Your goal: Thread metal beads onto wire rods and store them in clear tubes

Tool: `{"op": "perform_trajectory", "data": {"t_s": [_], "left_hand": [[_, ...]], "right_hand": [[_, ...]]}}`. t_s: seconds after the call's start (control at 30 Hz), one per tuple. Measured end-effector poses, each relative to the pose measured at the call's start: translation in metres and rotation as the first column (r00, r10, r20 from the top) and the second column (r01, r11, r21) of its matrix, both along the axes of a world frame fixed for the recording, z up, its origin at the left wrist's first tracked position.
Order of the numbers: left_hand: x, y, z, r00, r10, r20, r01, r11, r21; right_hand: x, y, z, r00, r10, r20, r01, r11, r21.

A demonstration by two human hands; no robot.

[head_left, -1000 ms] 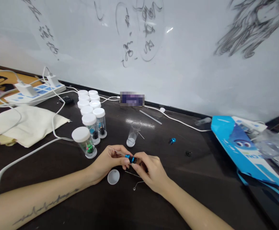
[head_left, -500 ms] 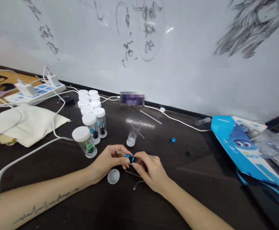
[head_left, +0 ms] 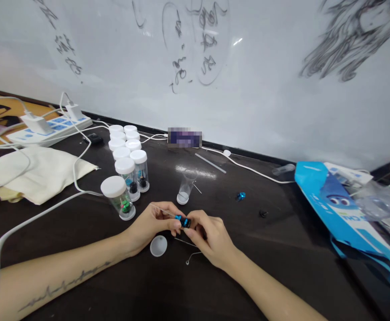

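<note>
Between the fingertips of both hands is a small blue and black part, with a thin metal rod running from it over the left fingers. My left hand pinches the part's left end. My right hand pinches its black right end; some of its fingers are hidden underneath. A white round cap lies on the table below the left hand. Thin wire pieces, one ending in a small loop, lie under the right hand. Beyond the hands an uncapped clear tube stands on its white base.
Several white-capped clear tubes with small coloured parts stand at left. A small blue piece and a black piece lie at right. A blue bag, power strip, cloth and white cables surround the dark table.
</note>
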State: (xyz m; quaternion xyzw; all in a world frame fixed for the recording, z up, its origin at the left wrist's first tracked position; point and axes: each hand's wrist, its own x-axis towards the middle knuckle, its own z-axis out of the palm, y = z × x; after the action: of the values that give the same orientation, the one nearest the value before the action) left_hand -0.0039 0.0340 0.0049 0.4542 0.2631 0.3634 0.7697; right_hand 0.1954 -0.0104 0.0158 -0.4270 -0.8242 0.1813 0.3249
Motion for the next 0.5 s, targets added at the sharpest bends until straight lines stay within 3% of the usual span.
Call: {"op": "perform_trajectory", "data": {"t_s": [0.5], "left_hand": [[-0.0005, 0.0, -0.0002, 1.0, -0.002, -0.014, 0.002, 1.0, 0.005]], "right_hand": [[-0.0001, -0.0005, -0.001, 1.0, 0.002, 0.019, -0.002, 1.0, -0.006]]}}
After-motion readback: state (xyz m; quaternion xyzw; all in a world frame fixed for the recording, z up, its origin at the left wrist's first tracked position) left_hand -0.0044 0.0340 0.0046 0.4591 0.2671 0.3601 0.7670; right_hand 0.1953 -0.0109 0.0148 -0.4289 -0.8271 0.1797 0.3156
